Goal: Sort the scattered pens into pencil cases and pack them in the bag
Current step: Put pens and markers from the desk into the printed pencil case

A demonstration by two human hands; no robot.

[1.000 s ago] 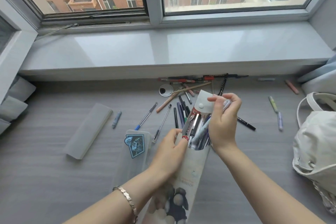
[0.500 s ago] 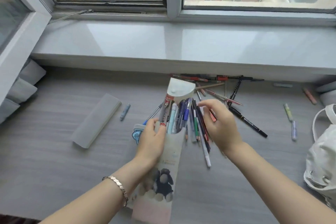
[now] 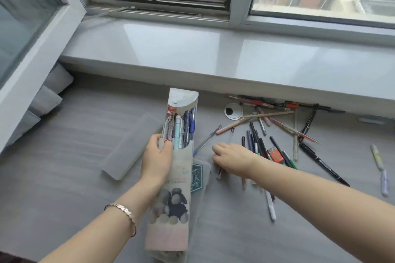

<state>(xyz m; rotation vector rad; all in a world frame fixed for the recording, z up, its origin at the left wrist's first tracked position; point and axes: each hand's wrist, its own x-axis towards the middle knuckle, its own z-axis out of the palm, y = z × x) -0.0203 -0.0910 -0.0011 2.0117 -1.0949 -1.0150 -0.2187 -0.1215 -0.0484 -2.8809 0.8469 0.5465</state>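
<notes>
My left hand (image 3: 157, 157) grips a tall translucent pencil case (image 3: 171, 209) with a sheep picture. Its flap is open and several pens (image 3: 181, 128) stand inside. A second clear case with a blue sticker (image 3: 199, 174) lies partly under it. My right hand (image 3: 233, 158) lies palm down on the table over a bunch of loose pens, whose ends stick out below it, among them a white pen (image 3: 271, 207). More scattered pens (image 3: 267, 130) lie beyond, along with a blue ballpoint (image 3: 207, 141) between my hands.
A frosted case lid (image 3: 132, 145) lies to the left. A round cable grommet (image 3: 233, 110) and a small red box (image 3: 276, 153) sit among the pens. A black marker (image 3: 322, 164) and two highlighters (image 3: 379, 166) lie at the right. The windowsill (image 3: 213, 60) borders the table's far side.
My right hand came down from the case mouth to the table, and the bunch of pens it held now lies under it. The view turned left and the white bag left the frame.
</notes>
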